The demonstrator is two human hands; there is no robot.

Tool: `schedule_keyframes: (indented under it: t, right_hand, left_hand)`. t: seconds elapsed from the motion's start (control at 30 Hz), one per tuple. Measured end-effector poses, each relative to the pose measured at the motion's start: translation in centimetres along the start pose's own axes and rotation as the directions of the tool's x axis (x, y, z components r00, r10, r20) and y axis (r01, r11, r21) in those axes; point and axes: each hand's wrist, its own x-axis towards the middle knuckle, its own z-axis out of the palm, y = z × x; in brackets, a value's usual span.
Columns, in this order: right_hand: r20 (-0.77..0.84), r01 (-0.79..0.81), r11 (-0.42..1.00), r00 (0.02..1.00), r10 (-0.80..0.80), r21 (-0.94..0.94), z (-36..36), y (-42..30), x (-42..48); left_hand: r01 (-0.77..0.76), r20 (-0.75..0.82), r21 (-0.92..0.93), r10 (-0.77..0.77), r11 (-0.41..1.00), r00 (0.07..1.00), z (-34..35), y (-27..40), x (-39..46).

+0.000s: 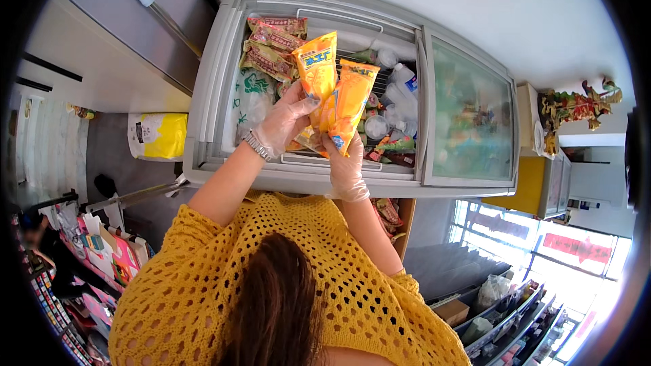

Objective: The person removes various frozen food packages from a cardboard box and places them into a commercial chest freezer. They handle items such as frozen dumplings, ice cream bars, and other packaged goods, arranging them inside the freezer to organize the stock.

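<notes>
Both my hands wear clear plastic gloves above a chest freezer (305,180) whose left part is uncovered. My left hand (287,117), with a metal watch at the wrist, grips an orange ice-pop packet (319,68). In my right hand (347,165) is a second orange packet (352,99), held near its bottom end and overlapping the first. Further orange wrapping shows between and below my hands; how many packets are held is unclear. Inside the freezer, red-and-gold packets (267,61) lie at the back left, a white bag with green print (252,91) lies below them, and bottles (404,84) lie at the right.
A frosted glass lid (473,112) covers the freezer's right part. A yellow-and-white bag (158,134) stands left of it. A carton (401,223) of packets is under the near edge. Shelves (498,315) stand lower right; a person (61,264) is at the far left.
</notes>
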Motion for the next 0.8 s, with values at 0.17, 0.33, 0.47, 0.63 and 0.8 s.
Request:
schedule_keyframes:
  t: [0.17,0.33,0.47,0.63,0.8]
  right_hand:
    - [0.194,0.004,0.997,0.981,-0.02,0.082,-1.7,-0.2,-0.7]
    - [0.193,-0.045,0.912,0.981,-0.038,0.409,-3.2,-2.9,-1.9]
    - [0.277,-0.067,0.934,0.96,-0.035,0.35,-4.5,-4.3,-2.1]
    - [0.417,-0.349,0.856,0.892,0.177,0.382,-2.7,-5.7,-2.2]
    - [0.259,-0.453,0.886,0.848,0.463,-0.1,-0.7,-3.2,-2.0]
  left_hand:
    - [0.036,0.029,-0.085,-0.033,0.996,0.999,0.5,0.3,-0.9]
    - [0.058,0.045,-0.067,-0.055,0.996,0.997,0.7,0.8,-1.4]
    - [0.086,0.029,0.01,-0.086,0.996,0.996,0.8,1.0,-1.6]
    - [0.104,0.049,-0.035,-0.103,0.994,0.993,1.3,0.3,-1.6]
    - [0.248,-0.03,-0.081,-0.251,0.965,0.968,-1.1,-2.4,-2.6]
